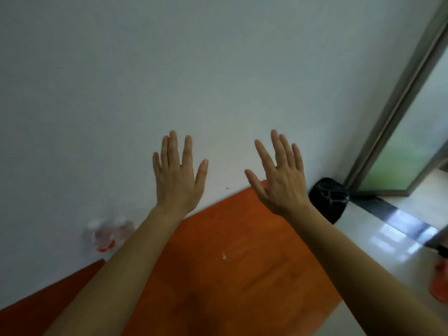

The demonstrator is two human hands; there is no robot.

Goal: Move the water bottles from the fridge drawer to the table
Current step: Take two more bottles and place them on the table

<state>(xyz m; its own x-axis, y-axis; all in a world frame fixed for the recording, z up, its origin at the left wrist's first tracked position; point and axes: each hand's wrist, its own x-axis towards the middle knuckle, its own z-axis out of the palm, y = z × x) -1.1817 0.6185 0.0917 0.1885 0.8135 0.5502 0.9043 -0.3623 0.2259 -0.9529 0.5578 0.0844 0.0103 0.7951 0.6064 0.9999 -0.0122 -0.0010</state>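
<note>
My left hand (178, 175) and my right hand (278, 177) are both raised in front of me, backs toward the camera, fingers spread, holding nothing. Below them lies the orange table (242, 263), set against a white wall. Clear water bottles with red labels (106, 236) stand blurred at the table's far left by the wall, left of my left forearm. The fridge drawer is not in view.
A black bin (328, 197) sits on the floor just past the table's far right corner. A grey-framed glass door (397, 132) stands at the right. Glossy floor tiles (388, 238) lie to the right, with an orange-red object (440, 284) at the right edge.
</note>
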